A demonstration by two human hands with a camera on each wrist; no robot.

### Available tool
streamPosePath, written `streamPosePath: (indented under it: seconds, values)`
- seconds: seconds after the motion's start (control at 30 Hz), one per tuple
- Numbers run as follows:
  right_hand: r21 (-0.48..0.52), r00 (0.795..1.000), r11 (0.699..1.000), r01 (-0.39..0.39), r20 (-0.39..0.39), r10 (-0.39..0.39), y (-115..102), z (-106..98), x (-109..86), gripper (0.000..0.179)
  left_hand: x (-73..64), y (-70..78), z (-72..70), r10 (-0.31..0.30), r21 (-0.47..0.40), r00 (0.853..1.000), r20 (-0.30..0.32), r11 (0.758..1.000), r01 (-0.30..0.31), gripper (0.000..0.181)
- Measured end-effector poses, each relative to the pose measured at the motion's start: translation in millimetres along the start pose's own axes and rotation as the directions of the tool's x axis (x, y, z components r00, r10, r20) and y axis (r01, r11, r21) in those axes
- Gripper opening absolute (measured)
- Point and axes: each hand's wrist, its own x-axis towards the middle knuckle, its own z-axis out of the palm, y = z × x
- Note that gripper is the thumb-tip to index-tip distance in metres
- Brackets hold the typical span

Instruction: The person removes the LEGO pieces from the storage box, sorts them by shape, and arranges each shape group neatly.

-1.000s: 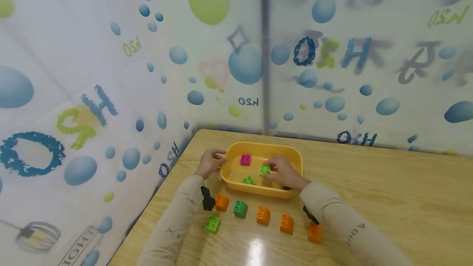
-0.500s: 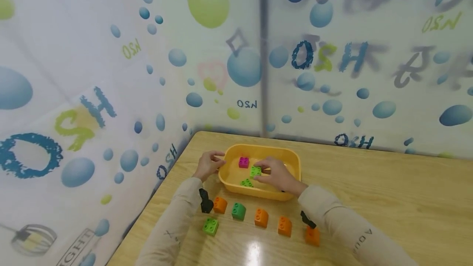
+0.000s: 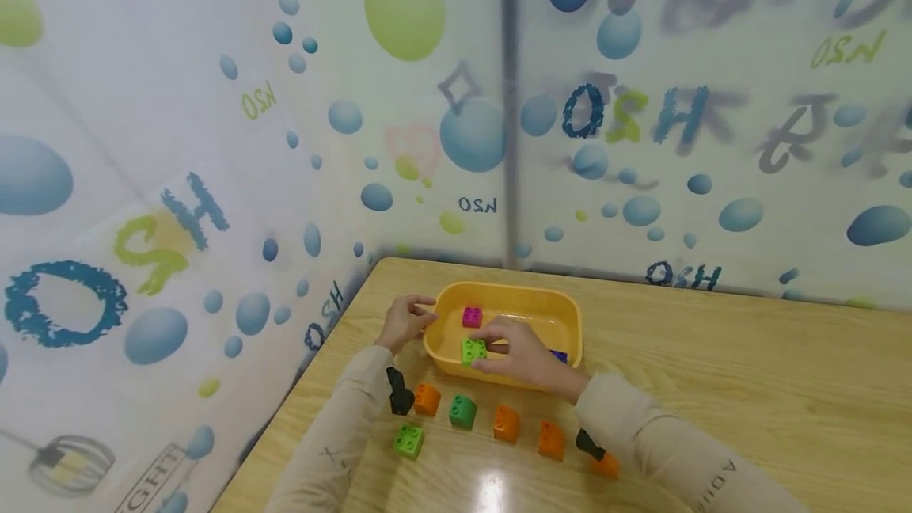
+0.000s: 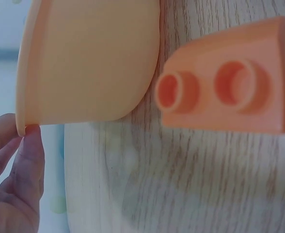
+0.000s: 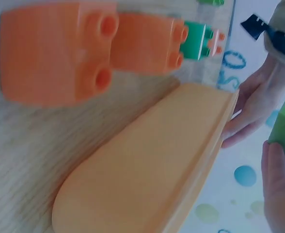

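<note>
My left hand point(image 3: 406, 321) pinches the left rim of a yellow plastic bin point(image 3: 527, 289); in the left wrist view, thumb and fingers point(image 4: 30, 160) sit on either side of that rim. My right hand point(image 3: 526, 355) holds a light green toy building brick point(image 3: 473, 351) between thumb and fingers, over the bin's front part. The right wrist view shows this brick only partly, at its right edge. Inside the bin lie a magenta brick point(image 3: 472, 317) and, at the right, a partly covered dark blue brick point(image 3: 560, 356).
Before the bin, a row on the wooden table holds an orange curved brick point(image 3: 427, 400), a dark green one point(image 3: 462, 412) and several more orange ones point(image 3: 506, 423). A light green brick point(image 3: 409, 441) lies nearer, by the left sleeve. Printed curtains hang behind and left.
My right hand has carried the light green brick leftward and toward the front of the bin, where another light green brick is now hidden. The blue brick has come into sight. My left hand stays put.
</note>
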Motion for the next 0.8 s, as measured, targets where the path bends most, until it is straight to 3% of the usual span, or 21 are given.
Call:
streamPosePath:
  seconds: [0.23,0.53,0.8]
  values:
    - [-0.007,1.000,1.000,-0.015,0.007,0.015,-2,15,-8.5,0.032,-1.6,-3.4,1.1,0.012,-0.003,1.000,-0.010,1.000,-0.012,0.029]
    - [0.008,0.998,1.000,-0.025,-0.055,0.025,-5,26,-16.5,0.031,-2.1,-4.1,0.5,0.017,0.009,1.000,-0.013,1.000,-0.017,0.029]
    - [-0.008,0.999,0.999,-0.031,0.041,0.032,-5,44,-28.0,0.031,-1.2,-2.7,0.9,0.021,-0.004,1.000,-0.014,1.000,-0.021,0.029]
